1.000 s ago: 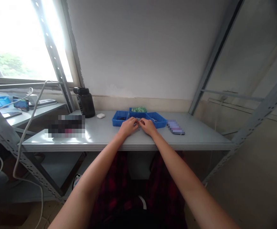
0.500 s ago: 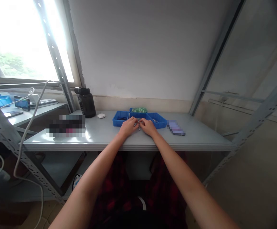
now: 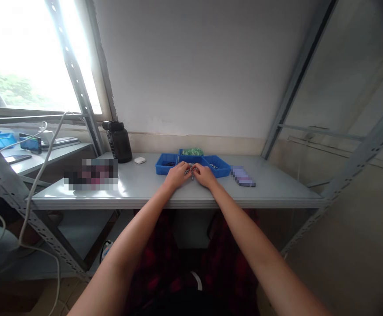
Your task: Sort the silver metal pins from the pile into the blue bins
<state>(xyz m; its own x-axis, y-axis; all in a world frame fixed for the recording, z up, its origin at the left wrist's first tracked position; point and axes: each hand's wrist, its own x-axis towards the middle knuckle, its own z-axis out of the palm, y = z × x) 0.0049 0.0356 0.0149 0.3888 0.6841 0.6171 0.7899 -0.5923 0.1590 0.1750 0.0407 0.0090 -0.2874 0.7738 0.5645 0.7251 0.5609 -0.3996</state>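
My left hand (image 3: 177,174) and my right hand (image 3: 205,175) meet over the table, just in front of the blue bins. Small shiny metal pieces (image 3: 192,171) show between the fingertips of both hands, too small to name exactly. Both hands have their fingers bent and pinched on these pieces. Beyond the left hand is a blue bin (image 3: 159,168) with dark small parts in it. Past the right hand, another blue bin (image 3: 225,169) has slim metal parts inside. A third blue bin at the back contains green, glossy material (image 3: 192,152).
A grey table (image 3: 139,186) spans the metal rack. A dark bottle (image 3: 121,142) and a white case (image 3: 140,160) stand at the left back. A blurred-out object (image 3: 91,174) lies at the left, a phone (image 3: 243,176) at the right. A white cable (image 3: 30,206) hangs by the left post.
Almost nothing differs. Both hands stay in the same place, with only slight finger movement around the metal pieces.
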